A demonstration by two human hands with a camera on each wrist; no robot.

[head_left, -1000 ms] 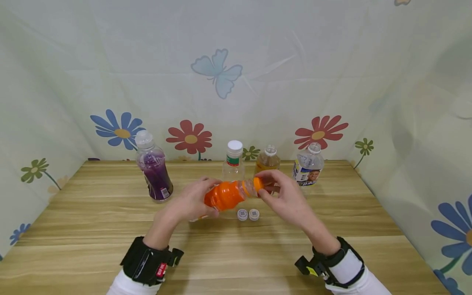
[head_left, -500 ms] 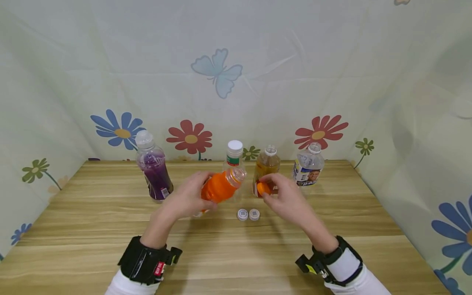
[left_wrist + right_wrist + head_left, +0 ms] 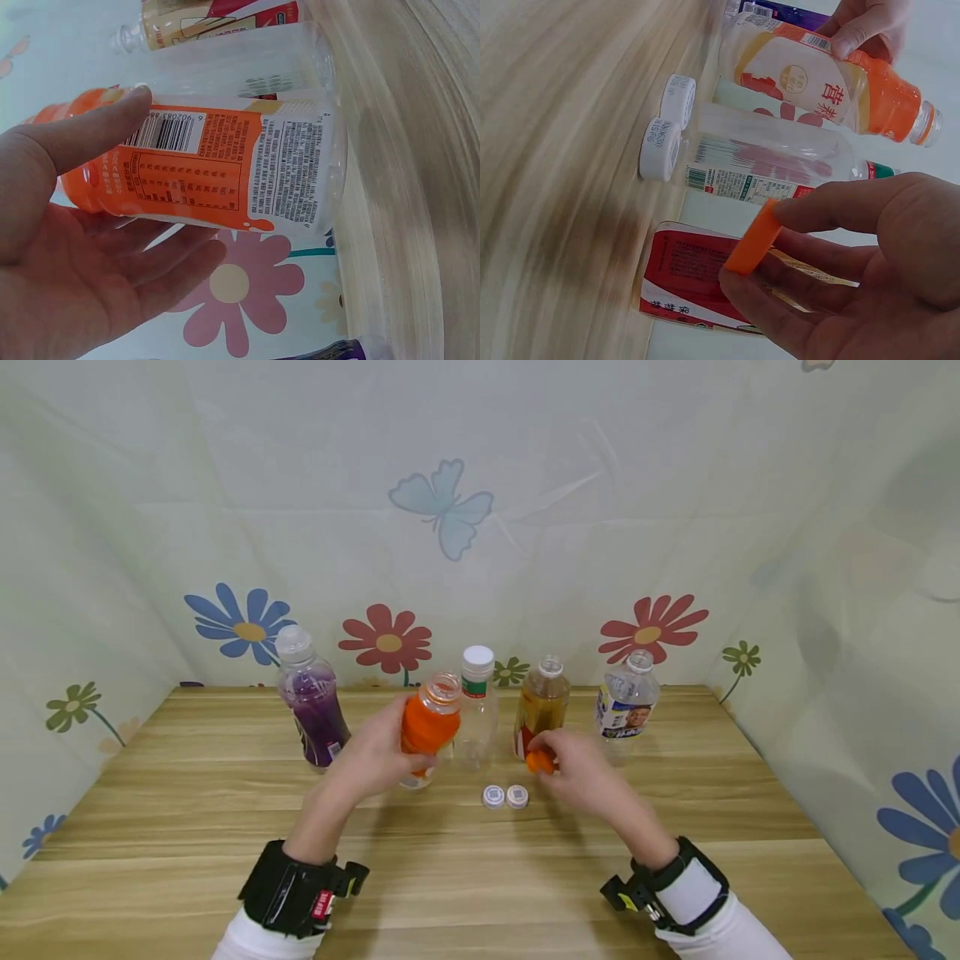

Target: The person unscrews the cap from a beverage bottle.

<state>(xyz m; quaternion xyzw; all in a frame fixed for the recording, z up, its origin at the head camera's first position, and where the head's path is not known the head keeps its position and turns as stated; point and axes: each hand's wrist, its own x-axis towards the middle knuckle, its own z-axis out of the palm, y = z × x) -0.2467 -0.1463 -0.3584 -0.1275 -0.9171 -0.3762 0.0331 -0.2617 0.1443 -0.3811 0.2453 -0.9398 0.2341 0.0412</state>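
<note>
My left hand [image 3: 378, 747] grips an uncapped orange-labelled plastic bottle [image 3: 429, 724] round its upper body, thumb on the near side. The bottle stands nearly upright, its base low at the table. Between thumb and fingers my right hand [image 3: 581, 772] pinches an orange bottle cap [image 3: 754, 238], held in front of an open bottle of amber drink [image 3: 542, 702]. Beside the orange bottle is a clear bottle with a white cap [image 3: 477, 710]. Two white caps [image 3: 660, 148] lie together on the wooden table, left of my right hand.
A purple drink bottle [image 3: 315, 710] with a clear cover stands at the left. An uncapped clear bottle [image 3: 628, 697] with a blue-and-white label stands back right. Behind the table [image 3: 480, 893] hangs a flowered curtain [image 3: 525, 460].
The orange cap has come off the bottle. My left hand has tipped the bottle from lying sideways to nearly upright, moving it left. My right hand has lowered with the cap.
</note>
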